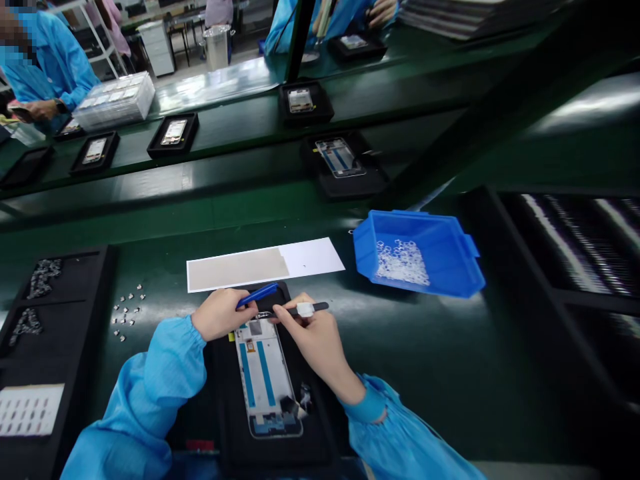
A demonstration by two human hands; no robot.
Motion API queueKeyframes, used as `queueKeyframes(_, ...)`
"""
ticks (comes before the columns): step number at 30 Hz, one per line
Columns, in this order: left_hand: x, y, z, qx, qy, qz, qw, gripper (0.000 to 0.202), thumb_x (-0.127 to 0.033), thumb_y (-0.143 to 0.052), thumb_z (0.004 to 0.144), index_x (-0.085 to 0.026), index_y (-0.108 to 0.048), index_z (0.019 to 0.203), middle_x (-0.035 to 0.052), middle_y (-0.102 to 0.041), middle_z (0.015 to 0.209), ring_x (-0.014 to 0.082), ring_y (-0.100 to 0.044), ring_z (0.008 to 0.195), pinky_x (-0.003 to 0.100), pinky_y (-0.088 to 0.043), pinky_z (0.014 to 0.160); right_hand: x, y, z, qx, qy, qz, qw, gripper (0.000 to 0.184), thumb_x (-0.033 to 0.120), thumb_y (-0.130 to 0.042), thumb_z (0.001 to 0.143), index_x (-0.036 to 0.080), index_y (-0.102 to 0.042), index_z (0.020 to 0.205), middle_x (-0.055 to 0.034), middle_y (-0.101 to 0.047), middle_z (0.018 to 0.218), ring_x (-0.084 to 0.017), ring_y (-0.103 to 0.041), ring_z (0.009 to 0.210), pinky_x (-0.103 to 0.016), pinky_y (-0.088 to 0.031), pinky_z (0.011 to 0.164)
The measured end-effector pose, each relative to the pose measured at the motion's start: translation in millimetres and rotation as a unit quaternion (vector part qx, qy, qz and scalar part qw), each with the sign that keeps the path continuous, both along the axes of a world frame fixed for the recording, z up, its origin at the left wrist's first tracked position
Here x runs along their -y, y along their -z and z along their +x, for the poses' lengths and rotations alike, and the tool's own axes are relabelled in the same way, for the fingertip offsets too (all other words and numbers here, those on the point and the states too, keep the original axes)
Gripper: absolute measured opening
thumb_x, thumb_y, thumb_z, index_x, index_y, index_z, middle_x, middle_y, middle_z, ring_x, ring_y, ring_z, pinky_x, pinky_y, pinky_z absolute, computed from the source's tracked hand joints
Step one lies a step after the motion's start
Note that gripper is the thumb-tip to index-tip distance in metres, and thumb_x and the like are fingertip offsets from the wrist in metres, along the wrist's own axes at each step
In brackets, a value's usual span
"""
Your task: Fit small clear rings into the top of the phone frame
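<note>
A phone frame (265,377) with two blue strips lies in a black tray (225,407) in front of me. My left hand (220,313) is closed round a blue pen-like tool (257,295) at the frame's top edge. My right hand (313,340) pinches black tweezers (307,309) with a white band, their tip meeting the frame's top end beside the blue tool. Both sleeves are light blue.
A white and grey sheet (265,265) lies behind the tray. A blue bin (417,252) of small clear parts sits to the right. Small metal parts (127,310) and black parts trays (50,333) lie left. Further phone trays (173,133) line the belt; another person in blue (47,67) works far left.
</note>
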State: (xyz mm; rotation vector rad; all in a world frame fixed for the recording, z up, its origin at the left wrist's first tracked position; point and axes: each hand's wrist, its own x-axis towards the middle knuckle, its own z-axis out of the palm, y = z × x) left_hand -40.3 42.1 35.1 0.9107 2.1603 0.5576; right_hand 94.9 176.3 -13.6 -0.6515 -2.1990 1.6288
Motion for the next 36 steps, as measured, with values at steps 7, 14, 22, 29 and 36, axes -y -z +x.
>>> queueKeyframes(7,0,-0.1,1,-0.011,0.003,-0.003,1.000,0.011,-0.021,-0.055,0.084,-0.019,-0.060,0.074,-0.0057,-0.052,0.060,0.0116,-0.047,0.056,0.025,-0.032,0.059,0,-3.5,0,0.000,-0.002,0.002,1.000,0.036,0.051,-0.061,0.086,0.019,-0.061,0.069,-0.0044,-0.065,0.061,-0.017,-0.055,0.047,-0.027,-0.039,0.043)
queueKeyframes(14,0,-0.1,1,-0.006,-0.003,-0.002,1.000,0.008,-0.023,-0.059,0.084,-0.019,-0.063,0.078,-0.0058,-0.055,0.061,0.0119,-0.050,0.057,0.024,-0.034,0.060,-1,-3.3,1,0.000,-0.008,0.014,1.000,0.036,0.051,-0.061,0.087,0.019,-0.061,0.070,-0.0036,-0.065,0.063,-0.015,-0.052,0.046,-0.027,-0.039,0.044)
queueKeyframes(22,-6,-2.6,7,-0.084,0.011,-0.065,0.994,0.010,-0.029,-0.059,0.086,-0.020,-0.064,0.084,-0.0026,-0.061,0.069,0.0152,-0.056,0.063,0.026,-0.032,0.058,-2,-1.7,1,-0.002,-0.010,0.017,1.000,0.034,0.050,-0.060,0.088,0.020,-0.060,0.072,-0.0023,-0.065,0.063,-0.015,-0.053,0.046,-0.027,-0.039,0.045)
queueKeyframes(29,-4,-1.3,11,-0.140,0.042,-0.115,0.983,0.016,-0.034,-0.055,0.089,-0.023,-0.065,0.094,-0.0002,-0.070,0.078,0.0226,-0.066,0.076,0.029,-0.028,0.056,-2,-2.0,4,-0.009,-0.025,0.059,0.998,0.030,0.044,-0.058,0.090,0.021,-0.056,0.072,0.0004,-0.059,0.058,-0.016,-0.056,0.047,-0.028,-0.040,0.047)
queueKeyframes(36,-5,0.2,10,-0.134,0.043,-0.109,0.984,0.016,-0.035,-0.055,0.090,-0.023,-0.065,0.094,0.0000,-0.071,0.080,0.0228,-0.067,0.077,0.030,-0.031,0.057,0,-3.6,6,-0.042,-0.017,0.063,0.997,0.028,0.041,-0.058,0.091,0.021,-0.058,0.071,-0.0003,-0.059,0.062,-0.016,-0.058,0.051,-0.027,-0.041,0.048)
